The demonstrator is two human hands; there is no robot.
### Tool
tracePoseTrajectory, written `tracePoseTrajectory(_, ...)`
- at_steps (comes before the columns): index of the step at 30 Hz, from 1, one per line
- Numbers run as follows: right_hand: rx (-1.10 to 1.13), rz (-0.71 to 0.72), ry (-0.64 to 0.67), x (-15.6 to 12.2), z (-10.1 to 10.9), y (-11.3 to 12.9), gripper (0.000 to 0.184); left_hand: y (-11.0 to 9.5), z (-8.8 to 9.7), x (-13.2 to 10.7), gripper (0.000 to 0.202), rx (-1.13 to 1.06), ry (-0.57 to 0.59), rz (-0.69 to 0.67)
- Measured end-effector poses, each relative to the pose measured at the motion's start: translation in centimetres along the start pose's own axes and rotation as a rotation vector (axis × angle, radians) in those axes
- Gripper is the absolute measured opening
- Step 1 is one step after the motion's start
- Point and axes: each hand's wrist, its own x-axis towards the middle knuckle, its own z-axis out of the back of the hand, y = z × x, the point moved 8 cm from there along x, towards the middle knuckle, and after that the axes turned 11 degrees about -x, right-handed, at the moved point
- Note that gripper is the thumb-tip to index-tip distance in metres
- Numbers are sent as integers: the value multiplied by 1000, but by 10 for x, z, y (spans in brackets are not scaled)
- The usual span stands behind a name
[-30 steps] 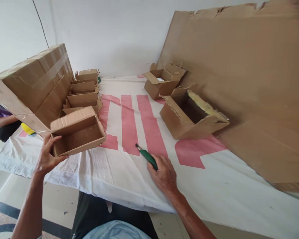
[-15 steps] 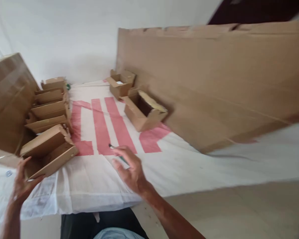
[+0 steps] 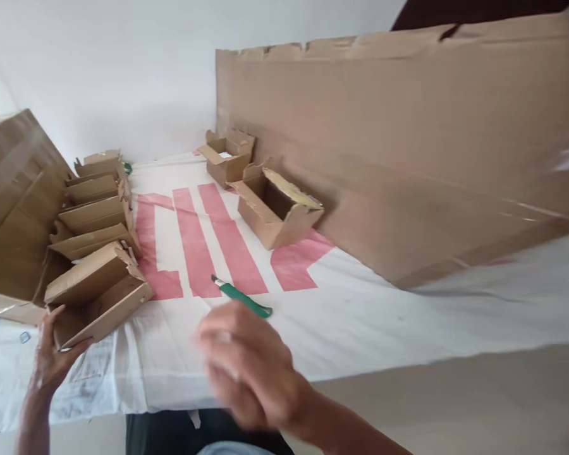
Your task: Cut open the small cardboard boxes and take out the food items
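Note:
My left hand (image 3: 52, 357) grips the near corner of a small open cardboard box (image 3: 97, 297) that rests on the white and red sheet (image 3: 360, 316) at the left. A green-handled knife (image 3: 241, 296) lies by itself on the sheet, just beyond my right hand (image 3: 246, 363). That hand is lifted off the sheet and smeared by motion; nothing shows in it, and its fingers look loosely curled.
Behind the held box stands a row of several similar small boxes (image 3: 92, 205) beside a big taped carton (image 3: 14, 208). Two open boxes (image 3: 275, 212) sit at the back. A large cardboard sheet (image 3: 408, 145) leans along the right. The bare floor (image 3: 455, 404) lies in front.
My right hand let go of the green knife and drew back toward me; the knife now lies free. The view swung right. My left hand set the box down on the sheet.

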Motion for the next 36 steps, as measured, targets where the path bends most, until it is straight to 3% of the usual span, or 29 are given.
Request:
tracePoseTrajectory(2, -123, -138, -36, -11, -11, -42, 24, -4, 1, -3, 95, 1, 13, -24)
tracePoseTrajectory(5, -332, -360, 119, -58, -40, -111, 30, -8, 2, -9, 87, -7, 19, -45)
tracePoseTrajectory(9, -493, -404, 189, -121, -62, -158, 36, -7, 2, -12, 77, -33, 32, -68)
tracePoseTrajectory(12, -574, -397, 147, -139, -66, -166, 33, -4, 6, -4, 63, -21, 42, -82)
tracePoseTrajectory(16, -589, -382, 124, -137, -68, -167, 27, -7, 18, 9, 43, 101, -34, -32)
tracePoseTrajectory(20, -599, -366, 109, -135, -67, -166, 25, -41, 15, -2, 61, 387, -142, 33)
tracePoseTrajectory(23, -614, -359, 107, -136, -67, -165, 26, -75, -9, -21, 66, 508, -134, 21)
tracePoseTrajectory(26, -614, -359, 114, -136, -68, -164, 26, -98, -39, -33, 64, 486, -88, -44)
tracePoseTrajectory(29, -600, -368, 105, -135, -67, -163, 27, -112, -55, -34, 64, 424, -100, -87)
tracePoseTrajectory(36, -589, -378, 86, -134, -67, -164, 27, -138, -45, -51, 36, 229, -283, -100)
